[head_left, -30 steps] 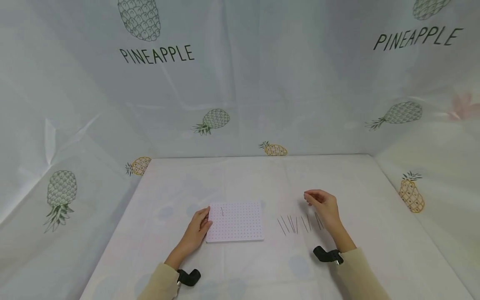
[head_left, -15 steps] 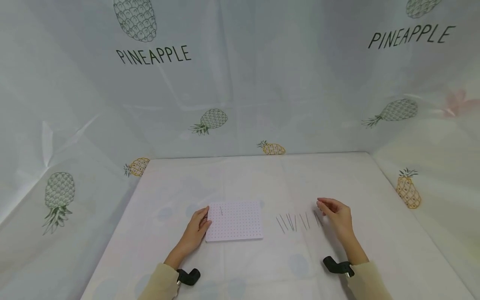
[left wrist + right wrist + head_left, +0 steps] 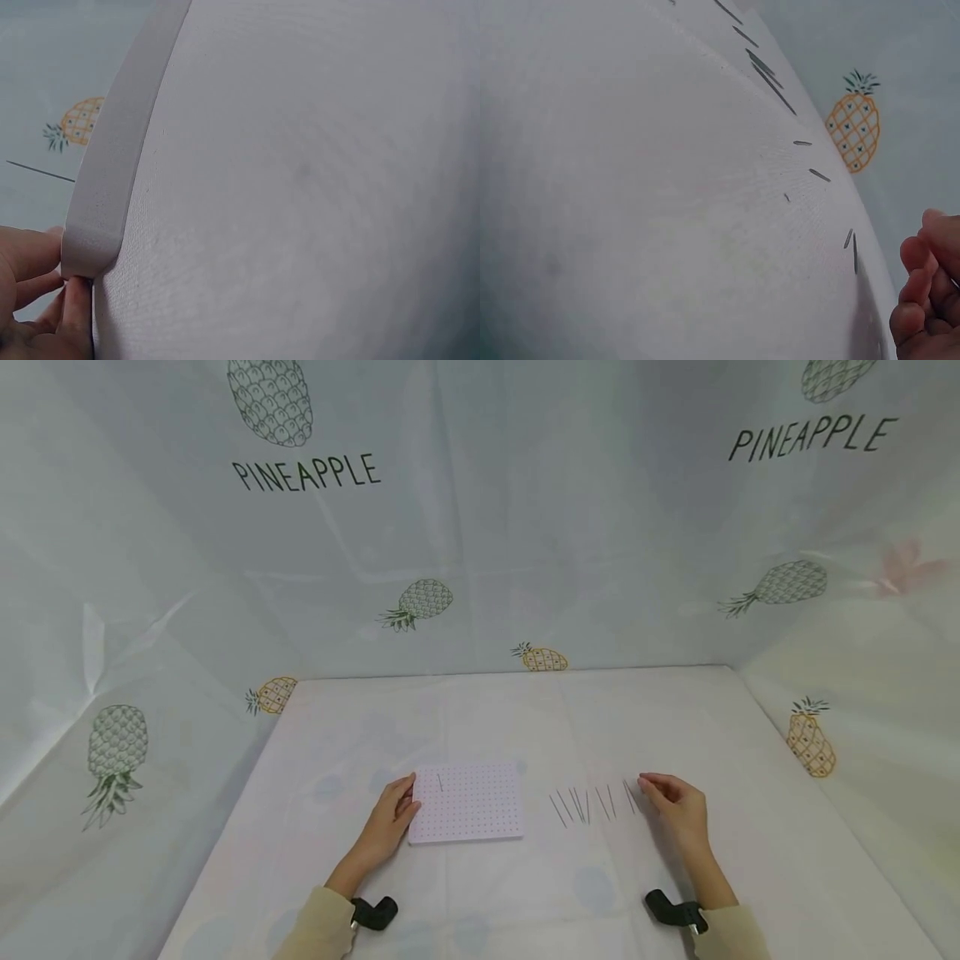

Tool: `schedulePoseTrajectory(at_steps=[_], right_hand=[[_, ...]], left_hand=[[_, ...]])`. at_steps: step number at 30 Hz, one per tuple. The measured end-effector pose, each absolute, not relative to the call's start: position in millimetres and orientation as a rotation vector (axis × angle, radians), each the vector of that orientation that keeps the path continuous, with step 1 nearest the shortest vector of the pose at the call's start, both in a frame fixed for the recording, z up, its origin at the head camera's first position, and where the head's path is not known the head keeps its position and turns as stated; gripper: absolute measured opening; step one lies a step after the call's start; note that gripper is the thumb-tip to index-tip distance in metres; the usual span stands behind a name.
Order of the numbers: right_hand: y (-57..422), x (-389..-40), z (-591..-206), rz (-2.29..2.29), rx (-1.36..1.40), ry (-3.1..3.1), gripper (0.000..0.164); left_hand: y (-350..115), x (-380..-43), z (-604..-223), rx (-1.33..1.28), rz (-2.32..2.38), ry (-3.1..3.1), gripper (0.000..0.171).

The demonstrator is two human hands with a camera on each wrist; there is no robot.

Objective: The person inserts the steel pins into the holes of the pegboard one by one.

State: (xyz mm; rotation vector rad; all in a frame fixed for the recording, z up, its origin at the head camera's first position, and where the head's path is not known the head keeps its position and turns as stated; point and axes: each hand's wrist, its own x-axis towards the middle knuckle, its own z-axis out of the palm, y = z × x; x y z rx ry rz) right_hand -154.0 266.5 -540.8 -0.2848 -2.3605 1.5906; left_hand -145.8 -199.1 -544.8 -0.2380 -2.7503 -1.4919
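Observation:
My left hand (image 3: 386, 822) grips the left edge of a white pegboard (image 3: 480, 818) full of small holes. In the left wrist view its thumb and fingers meet the board's corner. A thin dark stick (image 3: 440, 782) stands at the board's upper left. Several thin dark sticks (image 3: 558, 810) lie in a loose row to the right of the board. My right hand (image 3: 682, 810) is by the row's right end, its fingers loosely bent and thumb near the index fingertip. In the right wrist view I see no stick between those fingertips; the closest sticks (image 3: 855, 251) lie apart from them.
A white cloth with pale spots covers the table (image 3: 495, 718). Behind and beside it hangs a pineapple-printed curtain (image 3: 480, 527). Each wrist bears a black camera mount (image 3: 375, 913).
My right hand has moved right and then down toward the right end of the row of sticks. My left hand stays on the pegboard. The head view has shifted slightly.

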Motion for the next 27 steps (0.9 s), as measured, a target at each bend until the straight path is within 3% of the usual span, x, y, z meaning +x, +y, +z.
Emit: schedulePoseTrajectory(at_steps=[27], right_hand=[[255,-143,-564,1.127,-0.2,-2.368,0.008]], left_hand=[[-200,-146,-548,-0.274,-1.563,-2.716,0.053]])
